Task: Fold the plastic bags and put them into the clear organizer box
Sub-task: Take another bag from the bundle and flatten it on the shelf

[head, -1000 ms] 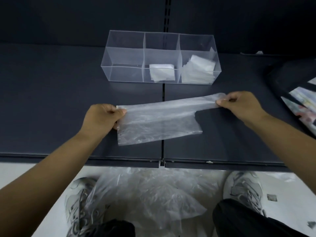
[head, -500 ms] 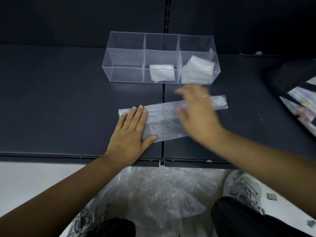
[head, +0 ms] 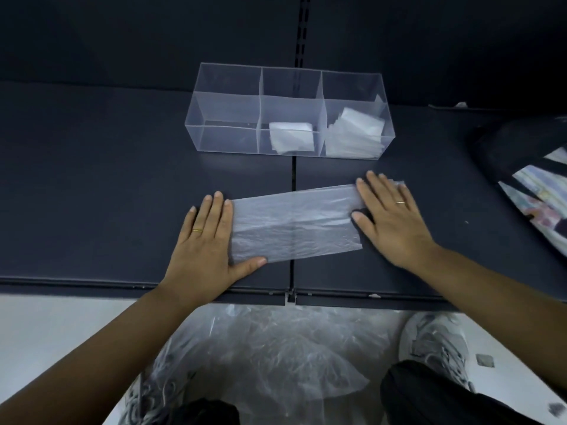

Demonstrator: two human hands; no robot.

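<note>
1. We note the dark grey flat metal shelf (head: 107,185), its two panels meeting at a centre seam.
2. A heap of crumpled clear plastic bags (head: 276,357) lies on the floor below the shelf edge.
3. The clear three-compartment organizer box (head: 288,115) stands at the back; folded bags sit in its middle and right compartments.
4. A translucent plastic bag folded into a long strip (head: 294,223) lies flat across the seam, near the box.
5. Left hand (head: 205,243): palm down, fingers extended, pressing the strip's left end.
6. Right hand (head: 389,216): palm down, fingers spread, flat on the right end.
</note>
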